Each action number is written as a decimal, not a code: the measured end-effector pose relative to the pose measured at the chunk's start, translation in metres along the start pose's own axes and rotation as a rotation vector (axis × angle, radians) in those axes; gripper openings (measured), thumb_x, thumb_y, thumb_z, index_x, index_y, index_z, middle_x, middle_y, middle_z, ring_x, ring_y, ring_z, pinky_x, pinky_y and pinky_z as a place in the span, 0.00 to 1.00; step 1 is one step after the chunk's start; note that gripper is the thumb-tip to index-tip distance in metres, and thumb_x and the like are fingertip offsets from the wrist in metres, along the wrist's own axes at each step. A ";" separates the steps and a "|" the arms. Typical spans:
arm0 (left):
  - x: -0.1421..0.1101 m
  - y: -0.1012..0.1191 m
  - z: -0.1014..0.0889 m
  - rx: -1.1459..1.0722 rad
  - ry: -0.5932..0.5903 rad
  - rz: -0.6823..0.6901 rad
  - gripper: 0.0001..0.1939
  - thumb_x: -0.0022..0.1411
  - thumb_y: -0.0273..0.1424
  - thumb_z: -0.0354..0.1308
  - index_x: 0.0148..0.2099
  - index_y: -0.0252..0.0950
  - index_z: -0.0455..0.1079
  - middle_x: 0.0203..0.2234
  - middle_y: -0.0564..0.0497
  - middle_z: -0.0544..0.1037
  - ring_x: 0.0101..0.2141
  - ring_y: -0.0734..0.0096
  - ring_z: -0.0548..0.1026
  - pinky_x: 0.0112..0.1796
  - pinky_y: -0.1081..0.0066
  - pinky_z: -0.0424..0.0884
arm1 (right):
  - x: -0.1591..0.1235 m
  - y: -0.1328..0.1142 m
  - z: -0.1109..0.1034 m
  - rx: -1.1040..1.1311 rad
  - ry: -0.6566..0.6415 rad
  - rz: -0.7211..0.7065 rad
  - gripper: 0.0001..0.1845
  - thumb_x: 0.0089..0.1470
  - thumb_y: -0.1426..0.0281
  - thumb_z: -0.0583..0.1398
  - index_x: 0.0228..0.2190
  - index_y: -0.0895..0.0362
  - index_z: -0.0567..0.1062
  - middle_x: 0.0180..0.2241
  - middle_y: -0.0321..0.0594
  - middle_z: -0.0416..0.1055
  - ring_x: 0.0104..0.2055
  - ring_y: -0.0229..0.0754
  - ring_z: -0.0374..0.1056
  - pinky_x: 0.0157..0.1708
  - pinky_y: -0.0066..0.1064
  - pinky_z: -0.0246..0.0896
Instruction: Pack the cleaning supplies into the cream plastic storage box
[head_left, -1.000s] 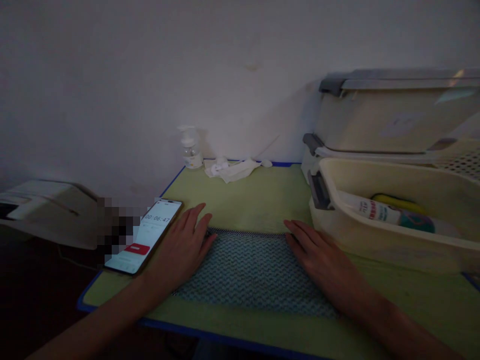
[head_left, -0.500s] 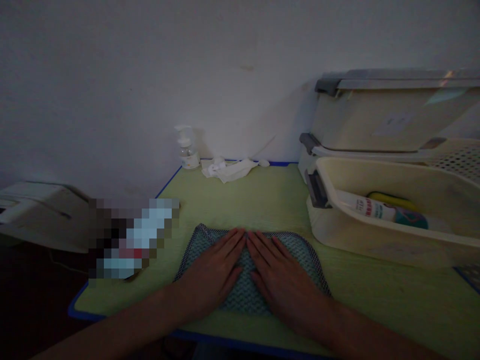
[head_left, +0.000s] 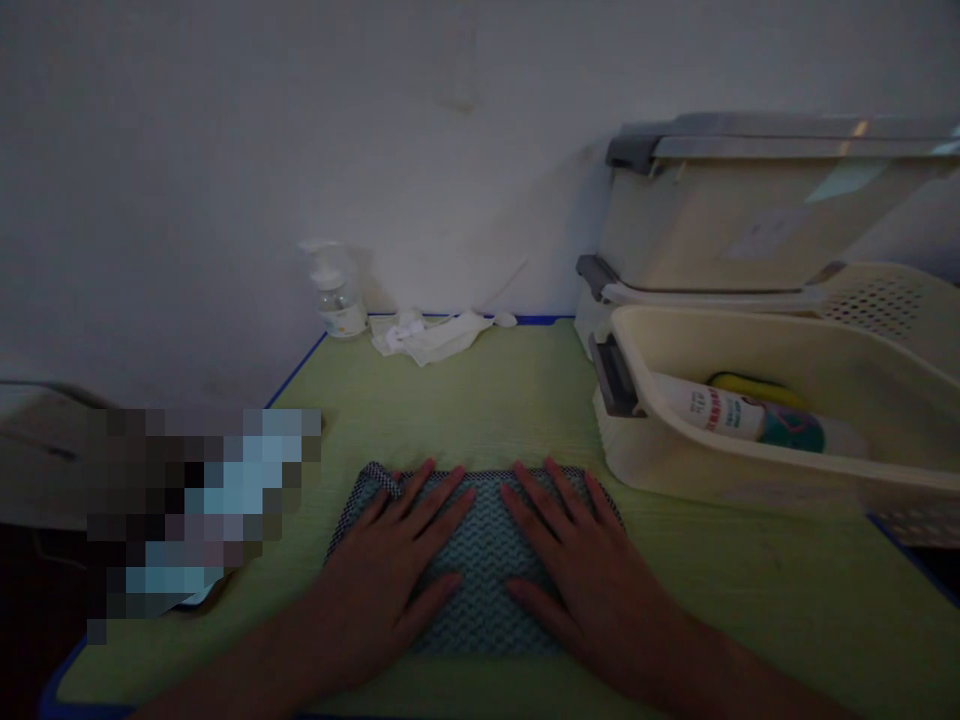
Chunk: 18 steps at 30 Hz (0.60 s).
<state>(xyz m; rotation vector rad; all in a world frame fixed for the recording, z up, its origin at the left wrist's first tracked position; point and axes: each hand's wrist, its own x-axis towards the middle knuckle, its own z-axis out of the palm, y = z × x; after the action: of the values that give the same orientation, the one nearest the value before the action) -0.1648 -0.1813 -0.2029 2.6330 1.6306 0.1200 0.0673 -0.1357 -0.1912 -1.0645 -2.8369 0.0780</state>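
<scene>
Left hand (head_left: 386,560), right hand (head_left: 589,565), fingers spread wide, both palms down on the teal cleaning cloth (head_left: 481,560)! It's on the counter (head_left: 487,410), just left of the cream storage bin (head_left: 712,480), pump bottle (head_left: 341,308) farther left.

Cloth (head_left: 487,560): blue-green, with bumpy, wavy rows
Edge (head_left: 491,476): tiny dark-and-white checks
Pose: lying mostly flat
Corner (head_left: 384,477): flipped over at 10 o'clock
Place: on the green bench (head_left: 480,410), near 6 o'clock in the view

Blue-edged green worktop (head_left: 510,405): teal textured cloth (head_left: 484,570) near front edge, crumpled white sheet (head_left: 446,340) along back edge, cream plastic bin (head_left: 697,482) toward right.
</scene>
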 end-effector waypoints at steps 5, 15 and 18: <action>-0.001 -0.001 0.000 0.011 0.024 0.009 0.31 0.66 0.39 0.44 0.67 0.46 0.36 0.64 0.51 0.48 0.63 0.54 0.48 0.56 0.51 0.56 | -0.001 -0.001 -0.001 0.024 0.000 0.006 0.33 0.56 0.59 0.54 0.60 0.58 0.55 0.63 0.48 0.47 0.63 0.62 0.43 0.54 0.64 0.46; -0.001 0.001 0.000 0.042 0.034 0.017 0.30 0.68 0.39 0.42 0.67 0.44 0.36 0.65 0.49 0.43 0.63 0.55 0.46 0.56 0.51 0.57 | -0.023 0.027 -0.008 0.137 0.369 0.074 0.18 0.56 0.77 0.48 0.47 0.60 0.70 0.47 0.51 0.70 0.49 0.47 0.67 0.47 0.43 0.66; 0.000 0.001 0.000 0.035 0.053 0.021 0.28 0.67 0.39 0.43 0.67 0.43 0.41 0.65 0.47 0.44 0.63 0.56 0.48 0.56 0.53 0.57 | -0.033 0.033 -0.016 0.153 0.376 0.156 0.16 0.55 0.77 0.49 0.43 0.58 0.70 0.37 0.46 0.72 0.38 0.44 0.71 0.38 0.38 0.70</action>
<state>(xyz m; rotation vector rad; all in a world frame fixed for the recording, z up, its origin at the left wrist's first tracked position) -0.1636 -0.1816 -0.2024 2.6959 1.6359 0.1650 0.1155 -0.1320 -0.1813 -1.1292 -2.3737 0.0947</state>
